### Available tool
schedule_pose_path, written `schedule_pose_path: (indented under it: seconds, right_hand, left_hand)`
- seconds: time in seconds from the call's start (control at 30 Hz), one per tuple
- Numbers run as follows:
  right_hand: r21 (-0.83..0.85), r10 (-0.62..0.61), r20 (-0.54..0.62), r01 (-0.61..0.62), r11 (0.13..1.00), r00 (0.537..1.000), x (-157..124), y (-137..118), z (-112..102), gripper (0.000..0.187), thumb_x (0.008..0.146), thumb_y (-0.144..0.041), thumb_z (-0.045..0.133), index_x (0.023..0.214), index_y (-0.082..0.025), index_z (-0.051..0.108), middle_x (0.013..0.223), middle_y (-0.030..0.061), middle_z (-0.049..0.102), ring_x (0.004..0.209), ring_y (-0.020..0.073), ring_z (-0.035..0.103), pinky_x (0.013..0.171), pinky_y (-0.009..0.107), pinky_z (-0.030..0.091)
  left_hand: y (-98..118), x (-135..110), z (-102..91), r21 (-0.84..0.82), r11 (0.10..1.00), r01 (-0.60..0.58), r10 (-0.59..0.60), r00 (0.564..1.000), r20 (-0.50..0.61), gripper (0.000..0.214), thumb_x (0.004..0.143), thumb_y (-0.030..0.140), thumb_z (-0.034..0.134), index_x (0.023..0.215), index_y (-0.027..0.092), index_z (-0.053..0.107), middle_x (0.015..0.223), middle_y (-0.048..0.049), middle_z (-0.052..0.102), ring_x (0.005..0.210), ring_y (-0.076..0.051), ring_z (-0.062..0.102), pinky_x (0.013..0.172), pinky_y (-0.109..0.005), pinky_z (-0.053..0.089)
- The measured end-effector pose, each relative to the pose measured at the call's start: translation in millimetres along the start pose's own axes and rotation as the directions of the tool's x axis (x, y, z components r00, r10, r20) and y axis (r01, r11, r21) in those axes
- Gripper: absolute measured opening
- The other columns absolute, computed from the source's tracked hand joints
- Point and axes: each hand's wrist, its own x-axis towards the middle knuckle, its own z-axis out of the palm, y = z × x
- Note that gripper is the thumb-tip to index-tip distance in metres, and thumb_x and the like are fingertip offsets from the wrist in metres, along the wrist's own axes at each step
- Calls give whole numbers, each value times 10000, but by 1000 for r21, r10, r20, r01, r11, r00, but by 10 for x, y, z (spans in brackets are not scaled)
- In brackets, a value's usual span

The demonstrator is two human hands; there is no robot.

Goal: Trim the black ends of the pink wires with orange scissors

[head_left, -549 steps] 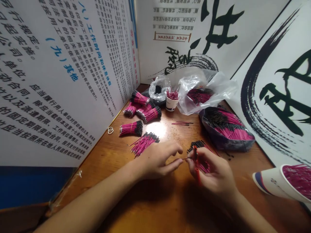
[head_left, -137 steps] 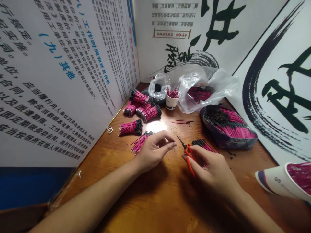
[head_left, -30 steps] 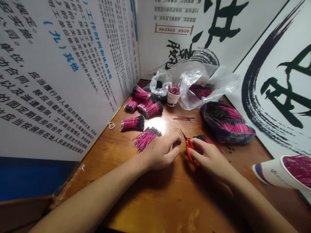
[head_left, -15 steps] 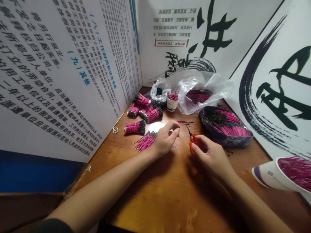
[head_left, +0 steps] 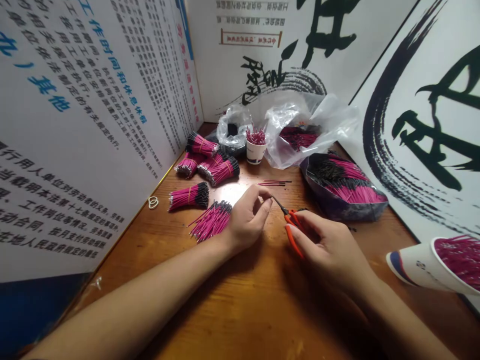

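My right hand (head_left: 328, 245) grips orange-handled scissors (head_left: 293, 225), whose thin dark tip points left to the fingertips of my left hand. My left hand (head_left: 249, 215) is closed in a pinch; whatever lies between its fingers is too small and hidden to make out. Beside and partly behind the left wrist lies a loose pile of pink wires with black ends (head_left: 212, 220). A few separate dark wires (head_left: 275, 183) rest on the table just beyond my hands.
Banded wire bundles (head_left: 189, 196) sit at the left, near cream rubber bands (head_left: 153, 202). Behind stand a paper cup of wires (head_left: 256, 152) and clear plastic bags (head_left: 277, 150). A dark bag of wires (head_left: 347, 212) and a tilted cup (head_left: 412, 267) are at the right. Printed panels enclose the table.
The scissors have moved left and their tip now meets my left fingertips, where before there was a gap. The camera view has shifted, with the left hand still pinched.
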Motion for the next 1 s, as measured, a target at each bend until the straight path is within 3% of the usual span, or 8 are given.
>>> schedule_pose_path:
  seconds: [0.23,0.8,1.0]
  right_hand:
    - [-15,-12,-6,12,1000,1000,-8,-8,-24,275,917,-438,496,806,-218,619,590,-18,586,522,140,504,509,255,345]
    - [88,-27,80,20,996,996,10,35,-31,286,945,-410,484,848,-201,654,691,6,653,601,155,552,552,257,383]
    - [54,-30,79,25,998,996,16,36,-48,289,950,-400,474,861,-199,662,689,11,658,609,157,561,564,256,385]
  left_hand:
    - [24,9,-5,5,999,48,-48,999,-4,54,917,246,486,896,196,480,735,13,463,626,-113,426,556,-246,346]
    - [-10,10,-4,-18,999,34,-34,999,-14,76,920,230,485,858,188,498,779,0,486,663,-118,428,591,-251,359]
    - [-6,21,-4,-36,999,27,-28,999,-26,68,915,202,494,854,179,514,768,11,485,658,-111,426,608,-247,356]
